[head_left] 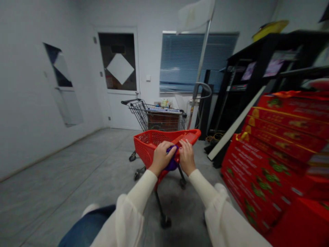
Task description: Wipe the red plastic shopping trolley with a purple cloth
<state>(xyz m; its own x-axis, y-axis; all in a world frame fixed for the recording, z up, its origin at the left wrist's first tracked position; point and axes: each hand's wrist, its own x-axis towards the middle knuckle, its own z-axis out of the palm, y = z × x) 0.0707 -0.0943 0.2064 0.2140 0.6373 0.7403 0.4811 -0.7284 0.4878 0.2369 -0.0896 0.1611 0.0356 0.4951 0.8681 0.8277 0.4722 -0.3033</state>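
A small red plastic shopping cart (146, 148) stands on black legs with wheels right in front of me. My left hand (161, 158) curls over a purple object (171, 164) at the cart's near edge. My right hand (186, 157) grips the flat red handle (186, 138) of the cart, just beside the purple object. Both hands stick out of white sleeves. The hands hide most of the purple object, so its shape cannot be told.
A wire shopping cart (156, 115) stands behind the red cart. Stacked red printed boxes (272, 161) fill the right side, next to a black shelf unit (257, 75). A metal pole (199, 68) rises beyond the carts. A grey concrete floor (66, 164) stretches left towards a white door (118, 109).
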